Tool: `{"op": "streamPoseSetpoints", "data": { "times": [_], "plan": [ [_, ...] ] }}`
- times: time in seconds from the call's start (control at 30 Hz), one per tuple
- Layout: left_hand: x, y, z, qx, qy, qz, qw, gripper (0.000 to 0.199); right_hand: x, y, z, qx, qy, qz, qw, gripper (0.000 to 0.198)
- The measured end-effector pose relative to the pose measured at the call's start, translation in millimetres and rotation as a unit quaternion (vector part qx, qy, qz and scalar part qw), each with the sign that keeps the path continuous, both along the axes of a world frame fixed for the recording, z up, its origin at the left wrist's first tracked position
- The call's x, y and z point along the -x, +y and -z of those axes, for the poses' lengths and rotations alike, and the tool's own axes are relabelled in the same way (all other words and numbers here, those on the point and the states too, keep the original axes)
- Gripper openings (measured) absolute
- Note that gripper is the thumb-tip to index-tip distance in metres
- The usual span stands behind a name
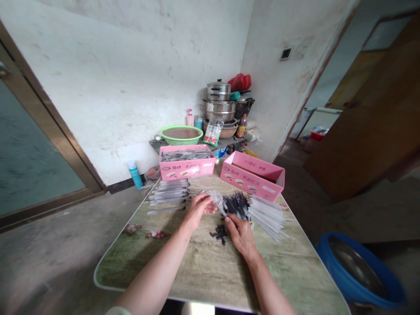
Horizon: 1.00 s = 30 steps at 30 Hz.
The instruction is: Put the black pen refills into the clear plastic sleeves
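Observation:
My right hand (pixel 240 234) pinches the end of a thin translucent tube (pixel 222 211) between thumb and forefinger. Facing it, my left hand (pixel 198 209) is curled, thumb against the fingers, beside a small heap of clear plastic pieces (pixel 214 196); what it grips is too small to make out. Several small black pieces (pixel 219 234) lie loose below the hands. To the right is a fan of slim sticks, their dark ends (pixel 236 204) towards me and pale translucent shafts (pixel 267 217) farther right. More pale, pen-like sticks (pixel 169 192) are laid in a row at left.
Behind the hands, a pink box (pixel 187 170) holds many sticks; another pink box (pixel 251 180) stands angled at right. Beyond the wooden-patterned table (pixel 203 271), a shelf carries a green basin (pixel 181 140) and stacked pots (pixel 219 103). A blue tub (pixel 387 280) sits on the floor at right.

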State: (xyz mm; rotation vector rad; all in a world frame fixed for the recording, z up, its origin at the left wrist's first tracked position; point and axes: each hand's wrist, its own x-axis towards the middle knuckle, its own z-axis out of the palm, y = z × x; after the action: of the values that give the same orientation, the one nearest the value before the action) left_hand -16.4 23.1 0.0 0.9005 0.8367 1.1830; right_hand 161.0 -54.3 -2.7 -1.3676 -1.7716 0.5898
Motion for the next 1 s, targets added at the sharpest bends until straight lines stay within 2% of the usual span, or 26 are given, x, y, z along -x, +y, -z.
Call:
{"op": "streamPoseSetpoints", "data": {
  "times": [0.27, 0.6, 0.83, 1.0],
  "plan": [
    [-2.0, -2.6, 3.2, -0.052, 0.038, 0.017, 0.998, 0.039, -2.2, 2.3, 4.4, -0.008, -0.017, -0.005, 1.0, 0.042],
    [-3.4, -4.6, -0.3, -0.044, 0.089, 0.047, 0.994, 0.037, -1.4, 1.8, 5.7, -0.017, -0.055, 0.0, 0.998, 0.043],
    [-3.8, -4.8, -1.1, -0.069, 0.144, 0.028, 0.987, 0.043, -1.3, 2.6, 9.2, -0.031, -0.086, 0.001, 0.996, 0.041],
    [-6.5, -5.9, 0.4, -0.074, 0.136, 0.033, 0.987, 0.047, -0.1, 1.2, 6.3, -0.026, -0.067, -0.015, 0.997, 0.043]
  ]
}}
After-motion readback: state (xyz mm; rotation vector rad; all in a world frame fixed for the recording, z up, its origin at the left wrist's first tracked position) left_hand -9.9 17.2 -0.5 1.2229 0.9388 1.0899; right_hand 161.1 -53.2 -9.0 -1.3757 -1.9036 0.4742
